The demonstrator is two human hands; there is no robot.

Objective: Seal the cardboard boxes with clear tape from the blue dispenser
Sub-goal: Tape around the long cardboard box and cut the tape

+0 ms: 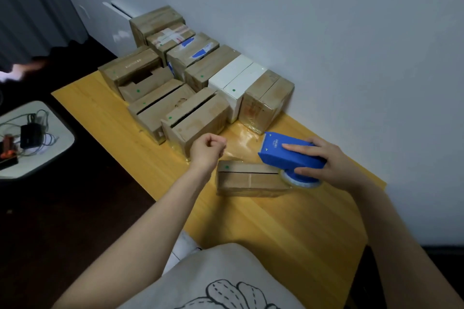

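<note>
A small cardboard box (247, 179) lies on the yellow wooden table (288, 228), its top seam a dark slit. My right hand (335, 165) grips the blue tape dispenser (288, 152), which hovers over the box's right end with its clear tape roll (300, 181) hanging below. My left hand (206, 150) is held just above the box's left end, fingers curled. It pinches the free end of a glossy strip of clear tape (242, 144) that stretches to the dispenser's mouth.
Several cardboard boxes (193, 120) and a white box (237, 83) stand in rows at the back of the table against the wall (351, 45). A white side table (37, 143) with cables and a black adapter stands lower left.
</note>
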